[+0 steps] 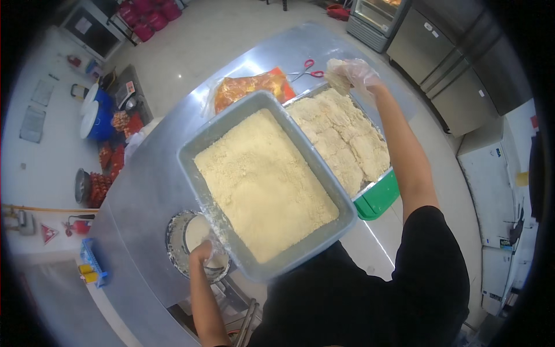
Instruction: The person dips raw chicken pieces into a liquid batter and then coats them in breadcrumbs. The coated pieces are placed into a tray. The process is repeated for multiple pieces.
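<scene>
A grey plastic tub (323, 162) of pale yellow breading flour (277, 186) lies before me on a stainless steel table. To its right, a metal tray (368, 187) holds flat, flour-coated pieces (338, 139). My right hand (353, 76), in a clear plastic glove, is over the tray's far end and grips a pale coated piece (338, 82). My left hand (206, 253) reaches over a metal pot (173, 247) of whitish batter (198, 232), left of the tub; its fingers are partly hidden by the tub's edge and the glove, so its grip is unclear.
Beyond the tub lie a clear bag of orange marinated food (247, 89) and red-handled scissors (307, 73). A green container (379, 199) is under the tray's near end. A blue basket (92, 262) stands at the left, and steel refrigerators (433, 56) stand beyond the table at the right.
</scene>
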Motion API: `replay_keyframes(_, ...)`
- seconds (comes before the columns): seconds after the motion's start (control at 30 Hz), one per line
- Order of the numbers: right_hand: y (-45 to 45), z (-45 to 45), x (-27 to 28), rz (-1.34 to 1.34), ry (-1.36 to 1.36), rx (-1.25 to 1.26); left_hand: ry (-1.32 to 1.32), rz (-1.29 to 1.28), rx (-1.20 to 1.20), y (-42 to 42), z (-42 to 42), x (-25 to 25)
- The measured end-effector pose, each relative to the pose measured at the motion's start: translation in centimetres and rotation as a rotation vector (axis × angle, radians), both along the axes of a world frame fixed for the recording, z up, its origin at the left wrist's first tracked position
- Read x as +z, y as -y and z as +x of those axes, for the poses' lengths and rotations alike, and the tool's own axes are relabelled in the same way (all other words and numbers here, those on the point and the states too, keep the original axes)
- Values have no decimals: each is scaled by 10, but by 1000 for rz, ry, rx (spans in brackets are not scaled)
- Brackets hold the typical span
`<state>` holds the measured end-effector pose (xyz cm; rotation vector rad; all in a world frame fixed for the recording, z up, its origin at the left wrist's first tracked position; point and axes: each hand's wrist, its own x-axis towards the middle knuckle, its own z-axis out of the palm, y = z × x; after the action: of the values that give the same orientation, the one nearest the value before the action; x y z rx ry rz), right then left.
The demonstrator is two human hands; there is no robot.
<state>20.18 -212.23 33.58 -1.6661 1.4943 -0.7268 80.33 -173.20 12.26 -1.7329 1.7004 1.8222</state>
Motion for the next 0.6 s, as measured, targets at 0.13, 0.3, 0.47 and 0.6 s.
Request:
replay_keyframes(0.13,36,-5,-45,439,345,-225,-99,10,174,-6,-1,0)
replay_keyframes(0.3,45,0,-112,526,444,-364,-151,-66,254,-10,-8,11)
replay_keyframes(0.47,52,8,-110,561,257,-429,-173,-111,336,-12,-16,24)
replay_keyframes(0.6,71,-29,-148,330,117,-372,-205,-66,379,-2,-37,46)
